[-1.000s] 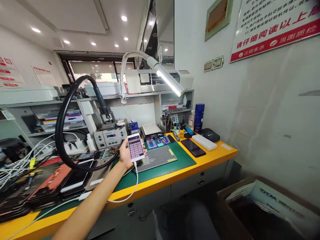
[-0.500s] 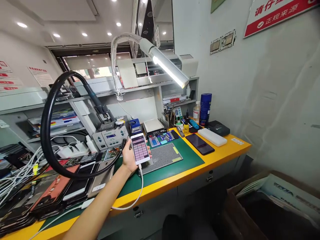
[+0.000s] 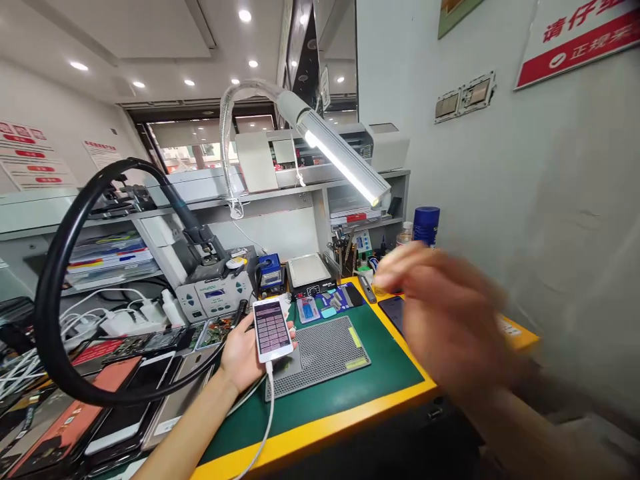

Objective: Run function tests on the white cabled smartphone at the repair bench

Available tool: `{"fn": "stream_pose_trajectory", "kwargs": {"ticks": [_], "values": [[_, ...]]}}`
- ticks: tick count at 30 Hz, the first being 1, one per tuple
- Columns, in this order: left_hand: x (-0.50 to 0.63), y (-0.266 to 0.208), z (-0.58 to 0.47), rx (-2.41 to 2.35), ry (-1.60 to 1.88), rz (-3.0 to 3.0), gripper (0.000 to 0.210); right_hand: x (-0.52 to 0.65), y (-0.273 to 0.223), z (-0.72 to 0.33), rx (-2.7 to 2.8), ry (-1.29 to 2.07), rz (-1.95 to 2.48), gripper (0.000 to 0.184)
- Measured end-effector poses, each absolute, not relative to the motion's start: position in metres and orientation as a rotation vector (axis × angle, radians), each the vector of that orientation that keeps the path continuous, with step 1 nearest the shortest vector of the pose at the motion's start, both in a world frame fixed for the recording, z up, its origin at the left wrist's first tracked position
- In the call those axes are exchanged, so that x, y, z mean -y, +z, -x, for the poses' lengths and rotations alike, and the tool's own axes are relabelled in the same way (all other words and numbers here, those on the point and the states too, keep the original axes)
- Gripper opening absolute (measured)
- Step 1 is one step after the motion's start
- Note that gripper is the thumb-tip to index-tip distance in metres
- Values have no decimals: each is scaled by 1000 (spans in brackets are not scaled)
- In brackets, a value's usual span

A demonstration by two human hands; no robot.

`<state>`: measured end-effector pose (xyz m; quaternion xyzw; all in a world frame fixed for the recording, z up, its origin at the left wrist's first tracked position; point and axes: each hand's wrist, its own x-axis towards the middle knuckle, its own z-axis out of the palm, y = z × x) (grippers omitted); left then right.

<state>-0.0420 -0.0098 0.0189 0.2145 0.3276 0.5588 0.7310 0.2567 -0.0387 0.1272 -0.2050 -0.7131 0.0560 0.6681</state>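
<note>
My left hand (image 3: 243,357) is closed round a white smartphone (image 3: 273,330), its lit screen showing a grid of keys or cells. A white charging cable (image 3: 271,393) is plugged into the phone's lower end and hangs over the desk's front edge. Under and beside the phone lies a grey perforated mat (image 3: 325,353) on the green work mat (image 3: 380,380). On the right my right hand (image 3: 435,307) is raised in front of the camera, smeared by motion. Its fingers look bent, but whether they hold anything cannot be made out. Behind it a dark phone (image 3: 393,313) is partly hidden.
A black hose (image 3: 45,300) loops over stacked phones (image 3: 120,400) at the left. A lit lamp (image 3: 345,160) hangs above the desk. At the back stand a soldering station (image 3: 215,300), a flat heating plate (image 3: 307,270) and a blue can (image 3: 427,227).
My right hand has come into view from the right. My left hand and the phone sit slightly lower and further left as the camera view has shifted.
</note>
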Motion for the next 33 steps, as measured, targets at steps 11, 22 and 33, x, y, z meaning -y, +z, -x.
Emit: {"fn": "stream_pose_trajectory", "kwargs": {"ticks": [11, 22, 33], "values": [[-22, 34, 33, -612, 995, -526, 57, -98, 31, -141, 1410, 1687, 1006, 48], [-13, 22, 31, -570, 985, -605, 59, -66, 23, -155, 1392, 2046, 578, 35], [-10, 18, 27, -539, 1001, -553, 61, -72, 16, -159, 1531, 2177, 582, 61]]}}
